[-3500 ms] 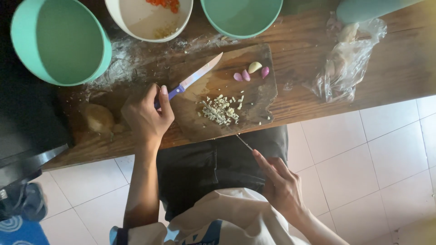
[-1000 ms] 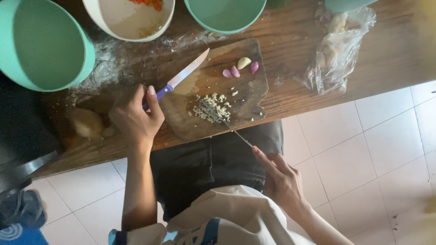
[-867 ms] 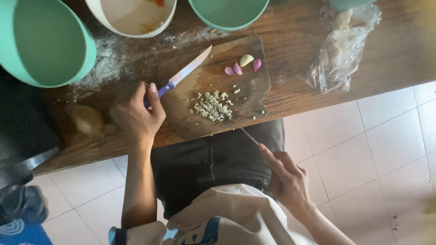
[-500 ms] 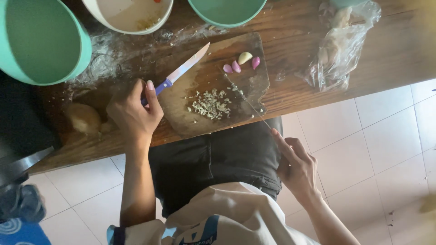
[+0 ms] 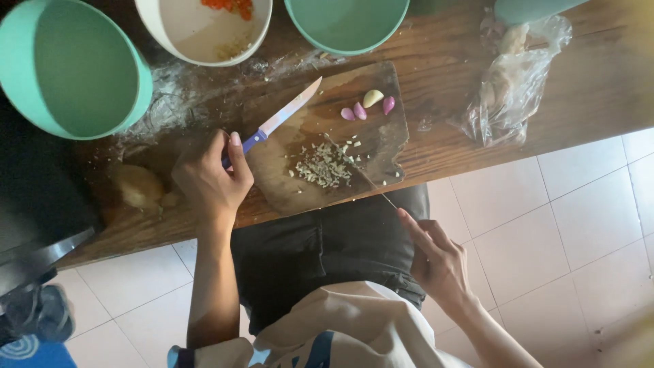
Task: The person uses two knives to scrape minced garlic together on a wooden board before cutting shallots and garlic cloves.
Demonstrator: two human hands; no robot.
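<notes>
1. Far left: a large teal bowl (image 5: 78, 68) stands on the wooden surface (image 5: 599, 88). Beside it is a white bowl (image 5: 201, 31) with orange bits inside, then a second teal bowl (image 5: 347, 24) at the top edge.
2. A pale round onion (image 5: 136, 185) lies near the front edge of the surface, just left of the left hand.
3. The left hand (image 5: 208, 180) is closed around the blue handle of a knife (image 5: 272, 123). The blade points up and right, lying across the top left of the cutting board (image 5: 381, 146).
4. Knife, by judgement: light, stiff, sharp along the edge; best taken by the handle, as here.
5. Mid-board: a small heap of chopped garlic (image 5: 323, 165), loose and likely sticky, prone to scatter.
6. Above it: a few whole garlic cloves (image 5: 368, 105), pinkish and pale, lying close together. Small, firm, probably slippery in their skins.
7. The right hand (image 5: 436, 259) hangs below the surface edge, over the lap, fingers pinched on a thin stick (image 5: 368, 180) whose tip reaches onto the board beside the heap.
8. Far right: a crumpled clear plastic bag (image 5: 514, 75) with pale contents rests on the surface.
</notes>
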